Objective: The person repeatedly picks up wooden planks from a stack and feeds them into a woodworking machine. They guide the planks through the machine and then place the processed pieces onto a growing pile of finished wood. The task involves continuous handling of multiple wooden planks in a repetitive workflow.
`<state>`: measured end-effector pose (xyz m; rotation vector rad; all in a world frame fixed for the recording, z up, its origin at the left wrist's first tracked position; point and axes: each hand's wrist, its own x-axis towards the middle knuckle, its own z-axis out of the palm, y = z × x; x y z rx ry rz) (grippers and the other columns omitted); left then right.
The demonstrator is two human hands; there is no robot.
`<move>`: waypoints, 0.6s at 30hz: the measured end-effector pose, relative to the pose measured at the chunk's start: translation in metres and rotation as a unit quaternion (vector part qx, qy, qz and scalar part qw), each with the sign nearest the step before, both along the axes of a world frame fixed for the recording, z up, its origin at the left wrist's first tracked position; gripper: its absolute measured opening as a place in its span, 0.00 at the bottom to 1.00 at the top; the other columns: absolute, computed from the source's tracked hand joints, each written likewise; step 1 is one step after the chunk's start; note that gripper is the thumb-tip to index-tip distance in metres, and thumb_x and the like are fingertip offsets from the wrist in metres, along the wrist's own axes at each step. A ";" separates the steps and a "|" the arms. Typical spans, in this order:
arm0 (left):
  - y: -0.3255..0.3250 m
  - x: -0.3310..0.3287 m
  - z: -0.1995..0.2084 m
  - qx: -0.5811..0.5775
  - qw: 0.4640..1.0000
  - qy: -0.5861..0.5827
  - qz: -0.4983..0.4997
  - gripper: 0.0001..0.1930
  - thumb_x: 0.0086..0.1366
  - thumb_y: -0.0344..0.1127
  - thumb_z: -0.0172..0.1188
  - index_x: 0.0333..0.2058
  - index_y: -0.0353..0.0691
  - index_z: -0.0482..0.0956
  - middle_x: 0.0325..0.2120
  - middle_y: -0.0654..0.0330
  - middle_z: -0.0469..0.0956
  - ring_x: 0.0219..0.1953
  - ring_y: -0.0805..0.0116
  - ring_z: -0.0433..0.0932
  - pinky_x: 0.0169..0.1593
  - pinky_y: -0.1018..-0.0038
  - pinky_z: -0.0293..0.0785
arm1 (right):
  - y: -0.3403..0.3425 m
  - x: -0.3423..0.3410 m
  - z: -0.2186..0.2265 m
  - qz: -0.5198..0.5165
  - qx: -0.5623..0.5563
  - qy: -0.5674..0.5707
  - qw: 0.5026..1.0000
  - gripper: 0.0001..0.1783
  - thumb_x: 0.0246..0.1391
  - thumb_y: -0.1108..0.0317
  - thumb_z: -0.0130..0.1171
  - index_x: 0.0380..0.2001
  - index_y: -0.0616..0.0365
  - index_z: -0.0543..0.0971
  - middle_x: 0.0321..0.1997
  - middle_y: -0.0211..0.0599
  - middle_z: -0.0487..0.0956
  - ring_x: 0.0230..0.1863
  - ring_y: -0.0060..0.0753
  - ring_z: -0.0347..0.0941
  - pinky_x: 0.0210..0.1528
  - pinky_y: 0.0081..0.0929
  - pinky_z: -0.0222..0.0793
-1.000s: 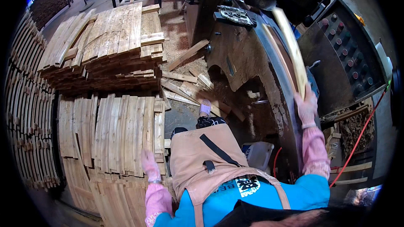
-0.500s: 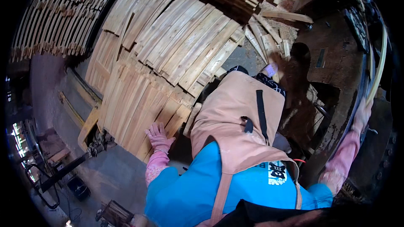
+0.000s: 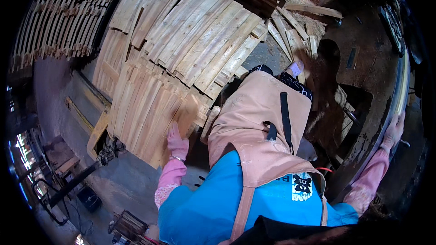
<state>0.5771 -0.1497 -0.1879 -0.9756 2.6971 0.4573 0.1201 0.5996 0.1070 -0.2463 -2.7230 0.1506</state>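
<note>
My left hand [image 3: 177,144], in a pink glove, grips a wooden board [image 3: 187,115] at the near right edge of a large board stack [image 3: 147,109]. The board is blurred and tilted up from the boards beside it. Far to the right, my right hand [image 3: 394,131], also gloved, is at the near end of a long pale wooden strip [image 3: 403,79]. That strip lies along the edge of a dark, worn machine table [image 3: 368,59]. The fingers are small here, but they seem closed round the strip's end.
Slatted wood [image 3: 68,13] is piled at the far left. A yellow metal frame [image 3: 96,134] stands left of the boards. Loose offcuts [image 3: 290,29] and sawdust lie beyond my feet. A red cord [image 3: 324,169] shows beside my apron.
My left hand has gone from lying spread on the boards to gripping one and tilting it up. The strip at my right hand, bowed outward before, now lies closer along the table edge.
</note>
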 end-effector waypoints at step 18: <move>0.148 -0.503 0.314 0.855 0.361 0.366 0.069 0.14 0.74 0.40 0.57 0.51 0.38 0.77 0.40 0.60 0.81 0.47 0.65 0.79 0.56 0.67 0.76 | -0.332 0.036 0.030 0.311 -0.210 -0.215 0.902 0.51 0.46 0.65 0.76 0.71 0.60 0.61 0.64 0.49 0.69 0.66 0.43 0.67 0.70 0.34 0.61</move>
